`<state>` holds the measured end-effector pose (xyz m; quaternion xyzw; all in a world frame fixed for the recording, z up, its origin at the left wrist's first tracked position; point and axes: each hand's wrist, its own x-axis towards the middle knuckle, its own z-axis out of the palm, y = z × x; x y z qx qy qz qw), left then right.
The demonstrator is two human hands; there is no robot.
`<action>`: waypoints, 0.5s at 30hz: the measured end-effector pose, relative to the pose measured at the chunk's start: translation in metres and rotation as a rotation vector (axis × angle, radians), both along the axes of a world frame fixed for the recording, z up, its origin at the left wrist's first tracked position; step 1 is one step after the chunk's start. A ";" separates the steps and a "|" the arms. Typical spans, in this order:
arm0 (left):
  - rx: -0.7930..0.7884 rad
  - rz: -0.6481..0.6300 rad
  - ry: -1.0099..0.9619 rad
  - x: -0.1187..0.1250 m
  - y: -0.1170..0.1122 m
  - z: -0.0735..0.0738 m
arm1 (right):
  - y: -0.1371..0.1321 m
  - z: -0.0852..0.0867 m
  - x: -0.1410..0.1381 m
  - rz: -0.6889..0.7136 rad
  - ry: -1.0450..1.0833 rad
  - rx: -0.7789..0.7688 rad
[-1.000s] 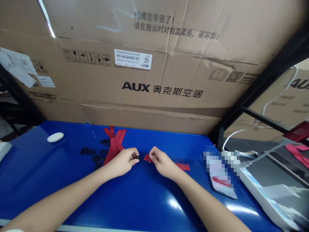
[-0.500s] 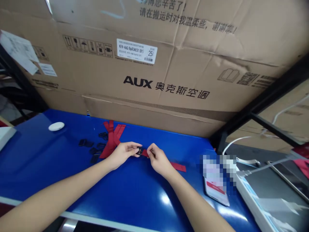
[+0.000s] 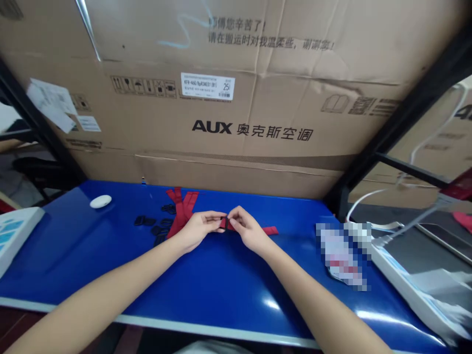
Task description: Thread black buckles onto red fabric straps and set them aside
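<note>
My left hand (image 3: 199,229) pinches a small black buckle (image 3: 222,219) over the blue table (image 3: 206,285). My right hand (image 3: 246,228) pinches the end of a red strap (image 3: 270,230) right against that buckle; the strap's free end trails to the right on the table. The fingertips of both hands meet at the buckle. Just left of my left hand lies a pile of red straps (image 3: 180,206), with several loose black buckles (image 3: 151,225) beside it.
A large AUX cardboard box (image 3: 236,98) stands along the table's back edge. A small white oval object (image 3: 101,201) lies at the back left. A phone (image 3: 341,255) and a white device (image 3: 413,285) sit at the right, a white box (image 3: 14,231) at the left.
My hands have come together: the strap end in my right hand has reached the buckle in my left. The strap's free end has slid left.
</note>
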<state>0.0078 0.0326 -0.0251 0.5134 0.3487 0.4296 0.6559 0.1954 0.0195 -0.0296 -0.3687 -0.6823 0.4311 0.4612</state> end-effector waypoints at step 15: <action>-0.136 0.016 -0.064 0.007 0.016 0.008 | 0.024 -0.001 -0.017 0.048 0.309 -0.241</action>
